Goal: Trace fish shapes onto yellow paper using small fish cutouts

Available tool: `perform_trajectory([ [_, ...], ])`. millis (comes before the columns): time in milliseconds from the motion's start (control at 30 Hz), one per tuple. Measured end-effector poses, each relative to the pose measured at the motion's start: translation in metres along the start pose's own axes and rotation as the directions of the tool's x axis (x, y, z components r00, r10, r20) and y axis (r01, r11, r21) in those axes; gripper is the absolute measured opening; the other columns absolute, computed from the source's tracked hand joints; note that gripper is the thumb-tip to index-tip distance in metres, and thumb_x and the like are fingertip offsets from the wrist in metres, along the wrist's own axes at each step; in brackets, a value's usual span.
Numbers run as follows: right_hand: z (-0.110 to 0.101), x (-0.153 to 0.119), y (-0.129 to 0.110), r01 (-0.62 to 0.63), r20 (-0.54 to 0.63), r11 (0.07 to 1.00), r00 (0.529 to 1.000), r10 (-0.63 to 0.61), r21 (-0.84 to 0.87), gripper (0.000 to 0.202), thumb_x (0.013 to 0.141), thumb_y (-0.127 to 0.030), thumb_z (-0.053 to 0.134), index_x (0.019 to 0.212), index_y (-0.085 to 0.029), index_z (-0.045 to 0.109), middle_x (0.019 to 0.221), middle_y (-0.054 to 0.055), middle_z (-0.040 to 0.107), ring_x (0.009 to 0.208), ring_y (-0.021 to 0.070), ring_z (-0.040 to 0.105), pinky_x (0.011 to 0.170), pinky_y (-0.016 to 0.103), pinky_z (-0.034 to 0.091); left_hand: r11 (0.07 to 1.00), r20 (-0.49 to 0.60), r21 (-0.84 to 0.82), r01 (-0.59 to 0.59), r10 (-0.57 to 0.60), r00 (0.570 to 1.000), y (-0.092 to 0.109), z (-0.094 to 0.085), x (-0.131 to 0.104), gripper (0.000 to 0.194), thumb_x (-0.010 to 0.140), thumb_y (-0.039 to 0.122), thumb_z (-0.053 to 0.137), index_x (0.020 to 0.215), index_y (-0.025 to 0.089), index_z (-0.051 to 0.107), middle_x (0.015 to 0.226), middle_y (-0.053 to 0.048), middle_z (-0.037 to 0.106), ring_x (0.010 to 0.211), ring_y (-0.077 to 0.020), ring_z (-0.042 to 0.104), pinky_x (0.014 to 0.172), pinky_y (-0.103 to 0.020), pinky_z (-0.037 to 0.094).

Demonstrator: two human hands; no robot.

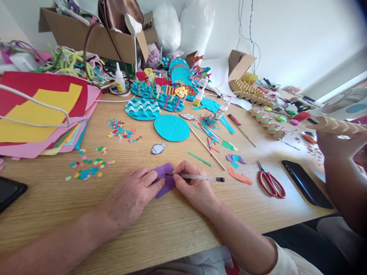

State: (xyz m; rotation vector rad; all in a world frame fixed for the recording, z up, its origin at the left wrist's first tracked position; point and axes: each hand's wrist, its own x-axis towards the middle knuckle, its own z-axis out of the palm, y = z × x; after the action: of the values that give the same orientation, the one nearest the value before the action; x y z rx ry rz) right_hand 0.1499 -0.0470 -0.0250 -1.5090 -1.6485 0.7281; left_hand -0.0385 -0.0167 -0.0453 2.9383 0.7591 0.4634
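Note:
A small piece of purple paper [166,188] lies on the table between my two hands. My left hand [130,196] grips its left side, with thumb and fingers closed over it. In a pinch, my right hand [197,191] holds a pen [205,177] with a clear barrel, nearly level, its tip at the paper. Just beyond the purple paper lies a fish cutout [158,148]. Farther back sit a plain blue disc [172,128] and a blue disc with wavy layers [142,109].
Red scissors [271,184] and a black phone [306,183] lie to the right. A co-worker's arm [341,164] reaches in there, holding cardboard. Coloured sheets [43,110] are stacked left; confetti dots [90,168], glue bottles [222,109] and a wooden stick [208,149] lie about.

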Motion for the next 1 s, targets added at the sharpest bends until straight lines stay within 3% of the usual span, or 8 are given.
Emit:
perform_trajectory([
  [1000,-0.0001,0.0009,0.0011,-0.004,0.013,1.0,1.0,0.004,-0.02,0.008,0.072,-0.014,0.048,0.065,-0.019,0.049,0.056,-0.003,0.05,0.053,0.0093,0.043,0.049,0.021,0.033,1.0,0.004,0.016,0.0,0.0,1.0,0.0006,-0.0026,0.0002,0.031,0.089,0.013,0.035,0.113,0.02,0.053,0.097,-0.005,0.054,0.086,-0.0206,0.048,0.075,-0.036,0.044],
])
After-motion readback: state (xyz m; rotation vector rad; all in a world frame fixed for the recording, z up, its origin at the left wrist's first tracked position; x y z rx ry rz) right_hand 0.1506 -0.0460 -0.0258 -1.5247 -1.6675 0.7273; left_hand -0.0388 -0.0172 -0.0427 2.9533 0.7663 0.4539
